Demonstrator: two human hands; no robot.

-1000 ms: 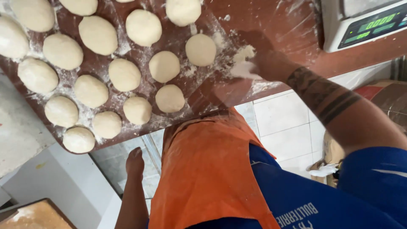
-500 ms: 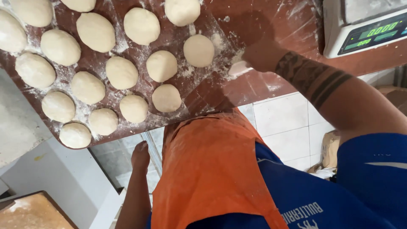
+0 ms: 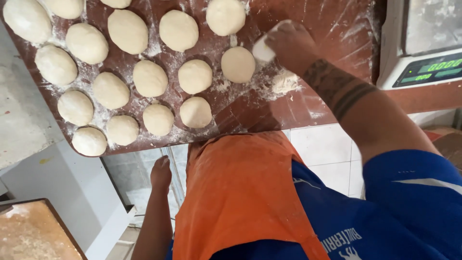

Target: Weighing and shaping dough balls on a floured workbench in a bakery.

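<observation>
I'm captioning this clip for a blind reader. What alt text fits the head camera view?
Seen from above, the right hand presses a piece of dough on a floured reddish-brown worktop, beside rows of round dough balls. The left hand hangs empty below the worktop's edge, next to an orange apron; a digital scale sits at the right.

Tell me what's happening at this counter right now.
A person in an orange apron presses the right hand onto a piece of dough on a floured brown counter. Rows of dough balls lie beside it. The left hand hangs below the counter, empty. A scale sits at the right.
</observation>
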